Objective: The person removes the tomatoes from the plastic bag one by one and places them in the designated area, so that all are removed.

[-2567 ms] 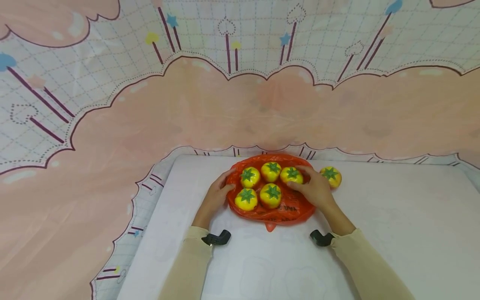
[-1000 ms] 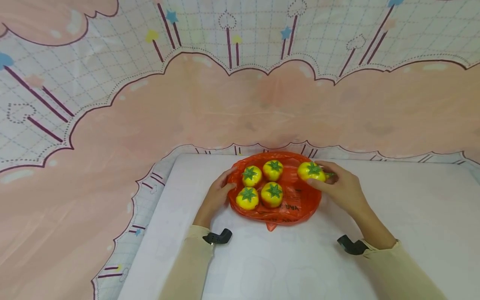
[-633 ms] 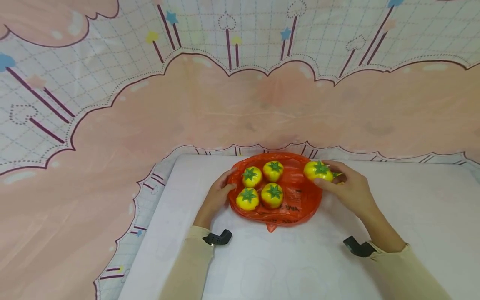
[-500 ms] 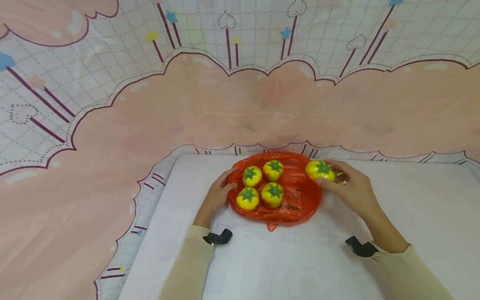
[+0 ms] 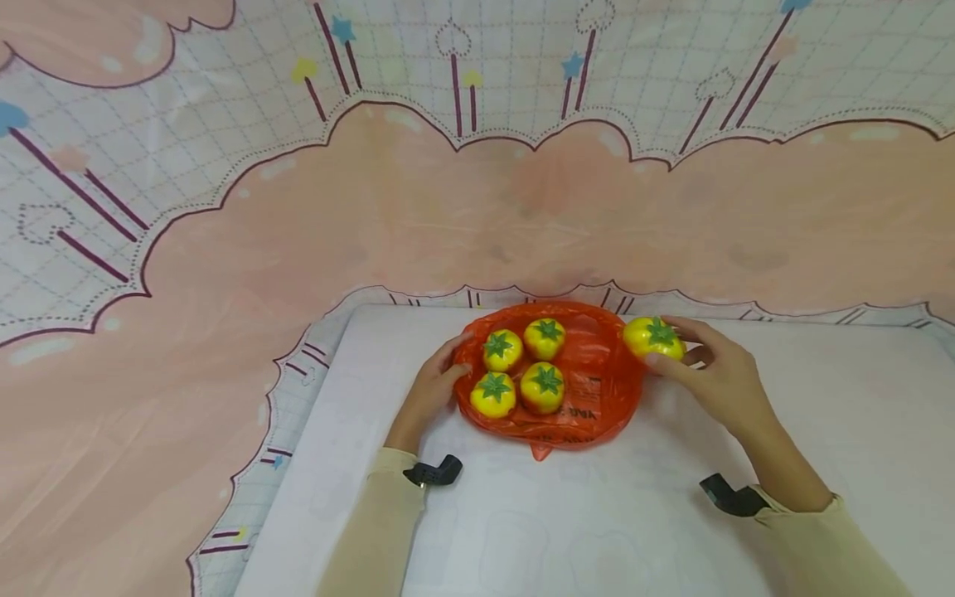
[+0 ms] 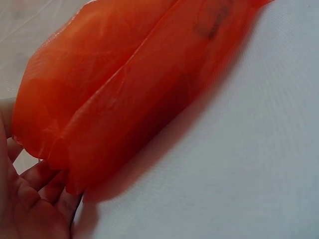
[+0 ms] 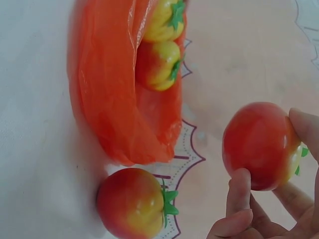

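Note:
A red plastic bag (image 5: 597, 377) lies open on the white table, its rim spread wide. Several yellow-topped, red-bottomed tomatoes (image 5: 541, 388) with green leaves sit in it, toward its left half. My left hand (image 5: 433, 383) grips the bag's left side; in the left wrist view its fingers (image 6: 42, 186) show at the edge of the plastic. Between thumb and fingers my right hand (image 5: 719, 373) pinches another tomato (image 7: 259, 147), held up by the bag's right rim. Below it in the right wrist view, one more tomato (image 7: 132, 204) rests on the table beside the bag.
The white table (image 5: 552, 531) reaches toward me and off to the right. Behind it hangs a pink and white patterned cloth (image 5: 477, 215), which also drops along the table's left side. Each wrist wears a black camera (image 5: 435, 471).
My right hand has taken one tomato out of the bag and carried it rightward past the rim. My left hand stays at the bag's left side.

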The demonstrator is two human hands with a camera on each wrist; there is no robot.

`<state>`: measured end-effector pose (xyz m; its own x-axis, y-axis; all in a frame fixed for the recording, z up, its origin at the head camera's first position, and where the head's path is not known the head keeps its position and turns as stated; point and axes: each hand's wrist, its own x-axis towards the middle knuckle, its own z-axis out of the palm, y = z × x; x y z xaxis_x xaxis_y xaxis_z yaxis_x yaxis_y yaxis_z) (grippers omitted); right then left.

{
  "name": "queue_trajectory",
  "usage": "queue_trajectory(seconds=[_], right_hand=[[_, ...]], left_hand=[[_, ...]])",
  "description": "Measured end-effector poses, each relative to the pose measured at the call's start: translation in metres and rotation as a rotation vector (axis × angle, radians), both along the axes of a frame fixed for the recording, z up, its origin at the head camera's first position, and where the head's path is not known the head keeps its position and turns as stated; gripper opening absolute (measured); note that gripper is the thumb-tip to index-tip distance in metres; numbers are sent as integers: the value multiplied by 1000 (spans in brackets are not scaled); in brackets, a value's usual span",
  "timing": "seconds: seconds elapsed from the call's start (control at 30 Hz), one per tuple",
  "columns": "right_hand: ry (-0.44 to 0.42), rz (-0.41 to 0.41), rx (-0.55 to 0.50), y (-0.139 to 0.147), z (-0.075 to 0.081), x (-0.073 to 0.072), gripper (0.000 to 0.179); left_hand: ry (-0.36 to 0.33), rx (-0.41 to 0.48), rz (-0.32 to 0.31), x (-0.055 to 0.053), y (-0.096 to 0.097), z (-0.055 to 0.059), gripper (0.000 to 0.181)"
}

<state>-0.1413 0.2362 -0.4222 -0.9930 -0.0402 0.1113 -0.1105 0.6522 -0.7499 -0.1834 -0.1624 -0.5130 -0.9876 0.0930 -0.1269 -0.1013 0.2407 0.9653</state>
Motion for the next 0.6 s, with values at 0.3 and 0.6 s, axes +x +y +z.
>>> queue_trajectory(seconds=[0.3,0.6], right_hand=[[-24,-48,-2,9,-3,3,66],[-53,-73,-27,15,-6,5,68]], left_hand=[[15,-1,-5,3,0,2,49],[3,-27,-6,2,-1,3,50]])
